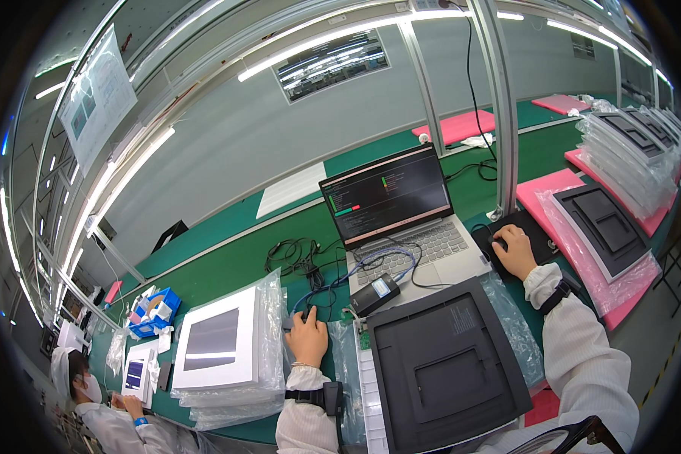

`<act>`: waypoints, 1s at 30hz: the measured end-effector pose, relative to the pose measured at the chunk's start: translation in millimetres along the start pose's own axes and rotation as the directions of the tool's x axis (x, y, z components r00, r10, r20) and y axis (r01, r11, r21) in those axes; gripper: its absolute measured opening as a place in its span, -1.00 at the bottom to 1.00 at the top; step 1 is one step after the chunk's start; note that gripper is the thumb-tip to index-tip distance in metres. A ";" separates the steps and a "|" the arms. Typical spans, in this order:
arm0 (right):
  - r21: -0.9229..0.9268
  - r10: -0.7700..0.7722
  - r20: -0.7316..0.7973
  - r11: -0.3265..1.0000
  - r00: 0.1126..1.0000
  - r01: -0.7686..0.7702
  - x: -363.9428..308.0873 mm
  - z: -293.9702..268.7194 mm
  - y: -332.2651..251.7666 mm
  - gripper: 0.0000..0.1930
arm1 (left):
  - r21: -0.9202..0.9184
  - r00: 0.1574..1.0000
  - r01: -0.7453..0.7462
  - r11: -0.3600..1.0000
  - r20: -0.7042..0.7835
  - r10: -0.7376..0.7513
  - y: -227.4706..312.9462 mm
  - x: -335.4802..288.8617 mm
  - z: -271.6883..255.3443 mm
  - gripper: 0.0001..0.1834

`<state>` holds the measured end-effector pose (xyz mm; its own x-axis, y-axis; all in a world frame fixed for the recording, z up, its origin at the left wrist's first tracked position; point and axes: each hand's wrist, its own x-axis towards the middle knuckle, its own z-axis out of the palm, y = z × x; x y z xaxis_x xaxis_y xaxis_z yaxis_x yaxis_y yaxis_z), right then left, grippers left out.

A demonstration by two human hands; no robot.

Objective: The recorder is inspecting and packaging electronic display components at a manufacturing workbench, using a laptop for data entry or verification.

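My right hand (pixel 516 253) is curled over a black computer mouse (pixel 499 244) on a dark mouse pad (pixel 536 240). My left hand (pixel 308 340) rests on the bench between the stacked white panels and the black device, fingers bent around something dark I cannot make out, next to black cables (pixel 301 261). Directly before me lies the black device housing (pixel 446 363), back side up, with a white edge and a bit of green circuit board at its upper left corner. A small black box (pixel 376 295) with a blue cable sits between it and the open laptop (pixel 390 200), whose dark screen shows text.
Bagged white panels with grey screens (pixel 216 340) are stacked at left, near a blue bin (pixel 155 312). Another person (pixel 121 416) works at far left. On the right, a black-backed panel (pixel 601 227) lies on pink foam; bagged panels (pixel 632 166) are piled behind. A metal post (pixel 499 113) rises beyond the mouse.
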<state>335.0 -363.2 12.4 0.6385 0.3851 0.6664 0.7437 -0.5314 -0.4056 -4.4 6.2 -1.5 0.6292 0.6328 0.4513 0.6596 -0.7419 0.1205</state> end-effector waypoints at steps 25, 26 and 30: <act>0.007 -0.008 -0.010 1.000 1.000 0.008 -0.4 0.8 0.8 -0.81 | 0.024 1.000 -0.010 1.000 0.029 0.009 -0.3 0.3 1.8 -0.54; 0.005 -0.008 -0.011 1.000 1.000 0.008 -0.4 0.8 1.1 -0.81 | 0.031 0.999 -0.008 0.999 0.031 0.007 0.0 0.1 1.9 -0.53; 0.003 -0.004 -0.011 1.000 1.000 0.004 -0.9 -0.1 -0.4 -0.82 | 0.050 0.999 -0.007 0.999 0.032 0.005 1.7 -0.4 0.1 -0.50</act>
<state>334.1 -363.4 12.1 0.6333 0.3792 0.6747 0.7470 -0.5273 -0.4048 -3.4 4.7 -1.5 0.6454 0.6356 0.4237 0.6750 -0.7342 0.0731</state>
